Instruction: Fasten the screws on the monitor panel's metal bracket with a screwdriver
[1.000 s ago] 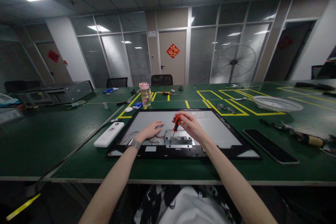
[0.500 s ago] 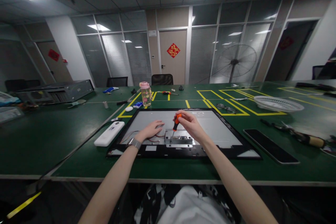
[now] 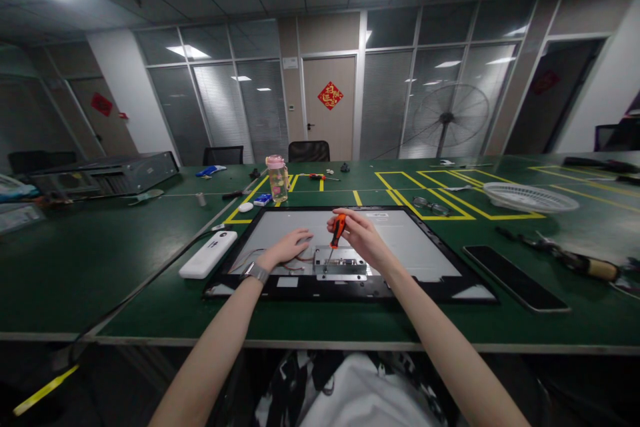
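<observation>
A flat display panel (image 3: 420,247) with a black frame lies on the green table. Near its front edge sits a metal bracket (image 3: 350,268) with a small board in it. My right hand (image 3: 363,235) grips an orange and black screwdriver (image 3: 339,230), whose tip points down at the bracket's left part. Resting on the panel, my left hand (image 3: 287,248) has its fingers spread and holds nothing. Thin wires (image 3: 250,255) run beside it, and a watch is on that wrist.
Left of the panel lies a white power bank (image 3: 209,255) with a cable; a bottle (image 3: 278,180) stands behind. To the right are a black phone (image 3: 515,277), a white basket (image 3: 530,199), glasses and a wire bundle. A metal case (image 3: 135,173) sits far left.
The screwdriver's handle has turned and tilted a little more to the right, and the fingers of my right hand have shifted and opened slightly around it. My left hand stays in place.
</observation>
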The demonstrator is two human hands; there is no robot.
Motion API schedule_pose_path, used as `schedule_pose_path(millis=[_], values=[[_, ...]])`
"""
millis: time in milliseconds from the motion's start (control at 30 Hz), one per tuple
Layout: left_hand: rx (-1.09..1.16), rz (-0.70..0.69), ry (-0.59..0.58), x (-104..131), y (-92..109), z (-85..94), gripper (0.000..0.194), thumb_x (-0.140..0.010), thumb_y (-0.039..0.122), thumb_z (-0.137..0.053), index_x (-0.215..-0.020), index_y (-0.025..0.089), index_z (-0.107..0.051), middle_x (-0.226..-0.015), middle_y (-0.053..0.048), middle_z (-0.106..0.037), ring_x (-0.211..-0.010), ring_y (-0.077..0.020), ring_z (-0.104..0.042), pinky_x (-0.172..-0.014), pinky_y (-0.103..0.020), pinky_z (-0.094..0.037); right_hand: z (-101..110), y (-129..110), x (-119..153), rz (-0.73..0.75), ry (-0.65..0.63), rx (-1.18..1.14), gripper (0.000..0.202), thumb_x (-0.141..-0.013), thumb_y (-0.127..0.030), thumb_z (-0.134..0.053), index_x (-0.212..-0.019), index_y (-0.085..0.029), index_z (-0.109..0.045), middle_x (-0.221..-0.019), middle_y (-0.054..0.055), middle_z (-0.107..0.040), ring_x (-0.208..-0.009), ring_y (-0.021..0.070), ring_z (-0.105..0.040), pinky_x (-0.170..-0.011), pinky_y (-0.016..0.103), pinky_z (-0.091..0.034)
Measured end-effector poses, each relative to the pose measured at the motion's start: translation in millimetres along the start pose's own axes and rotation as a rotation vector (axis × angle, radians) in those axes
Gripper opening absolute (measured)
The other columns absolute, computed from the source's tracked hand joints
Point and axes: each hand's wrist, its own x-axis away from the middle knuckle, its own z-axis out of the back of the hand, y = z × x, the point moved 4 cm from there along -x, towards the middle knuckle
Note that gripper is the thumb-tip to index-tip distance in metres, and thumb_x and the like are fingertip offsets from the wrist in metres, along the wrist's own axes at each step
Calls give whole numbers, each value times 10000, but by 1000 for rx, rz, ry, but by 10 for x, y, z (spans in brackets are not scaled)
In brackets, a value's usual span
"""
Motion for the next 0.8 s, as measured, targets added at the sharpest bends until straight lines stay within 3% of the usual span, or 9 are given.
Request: schedule_pose_path(millis=[533, 800], values=[[-13, 1, -10, 12, 15, 12, 429, -909, 322, -445, -1297, 166, -541, -1433, -100, -441, -1321, -228, -406, -1119, -345, -277, 96, 45, -23, 3, 86, 23, 217, -590, -315, -841, -749, -250, -709, -764, -42, -652, -773, 149, -647, -886, 341, -458], [-22, 1, -11, 18, 40, 24, 427, -903, 307, -448, -1295, 165, -544, -1426, -99, -450, -1316, -221, -413, -1117, -336, -279, 104, 62, -22, -14, 91, 43, 318, -642, -326, -812, -944, -269, -730, -869, -4, -713, -846, 152, -643, -895, 318, -444]])
